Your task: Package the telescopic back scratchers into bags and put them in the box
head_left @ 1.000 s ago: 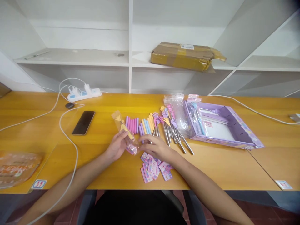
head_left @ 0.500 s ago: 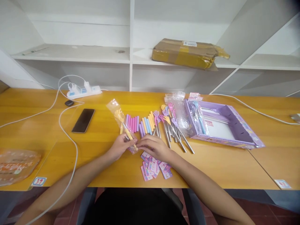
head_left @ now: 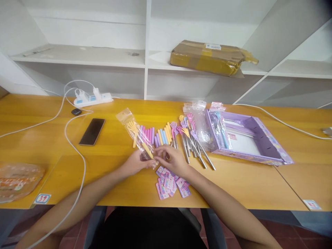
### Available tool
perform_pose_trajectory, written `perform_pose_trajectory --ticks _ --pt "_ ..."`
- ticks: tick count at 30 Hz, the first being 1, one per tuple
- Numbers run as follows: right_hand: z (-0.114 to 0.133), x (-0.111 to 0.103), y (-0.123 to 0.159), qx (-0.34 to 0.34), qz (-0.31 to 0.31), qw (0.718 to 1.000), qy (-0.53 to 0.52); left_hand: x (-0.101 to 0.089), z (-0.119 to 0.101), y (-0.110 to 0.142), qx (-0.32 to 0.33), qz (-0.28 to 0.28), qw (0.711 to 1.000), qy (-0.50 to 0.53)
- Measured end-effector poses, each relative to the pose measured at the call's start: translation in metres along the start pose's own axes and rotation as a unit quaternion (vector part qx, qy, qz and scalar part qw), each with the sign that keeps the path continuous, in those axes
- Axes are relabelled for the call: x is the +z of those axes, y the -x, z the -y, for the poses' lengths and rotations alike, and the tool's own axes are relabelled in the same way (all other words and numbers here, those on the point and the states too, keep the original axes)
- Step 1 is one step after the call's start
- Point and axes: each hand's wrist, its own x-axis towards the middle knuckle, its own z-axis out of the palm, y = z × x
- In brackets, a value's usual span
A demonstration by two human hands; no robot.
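A yellow back scratcher [head_left: 146, 149] with a hand-shaped head lies inside a clear plastic bag [head_left: 123, 117], slanting over the desk. My left hand [head_left: 135, 163] is closed around the lower part of the bag, thumb along the handle. At the bag's lower end, the curled fingers of my right hand [head_left: 171, 159] pinch its edge. Just beyond are loose handle grips [head_left: 164, 135] in pink, purple, blue and yellow. Metal-rod back scratchers [head_left: 188, 141] with coloured hand heads lie in a pile to the right. Small printed cards [head_left: 168, 183] are heaped below my right hand.
A purple tray box [head_left: 249, 157] at right holds bagged pieces, with clear plastic bags [head_left: 199, 121] beside it. A phone [head_left: 92, 132], a power strip [head_left: 93, 99] and a white cable [head_left: 83, 166] are on the left. A taped carton [head_left: 204, 58] sits on the shelf.
The bagged yellow back scratcher has shifted slightly right at its lower end. My right hand's fingers have curled more and moved up a little at the bag's end.
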Motion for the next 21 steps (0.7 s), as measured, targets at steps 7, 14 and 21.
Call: perform_pose_trajectory --ticks 7,14,21 --pt "0.0034 -0.0071 -0.0053 0.066 0.026 0.997 0.001 -0.0008 0.0052 -0.0017 0.001 0.0 1.0 0.001" --pt "0.0013 -0.0064 -0.0077 0.151 0.064 0.978 -0.133 0.001 0.0017 -0.0004 0.007 0.028 0.999 0.015" --pt "0.0017 -0.0054 -0.0065 0.195 0.078 0.964 -0.165 0.0042 -0.002 -0.0011 0.013 0.025 0.999 0.045"
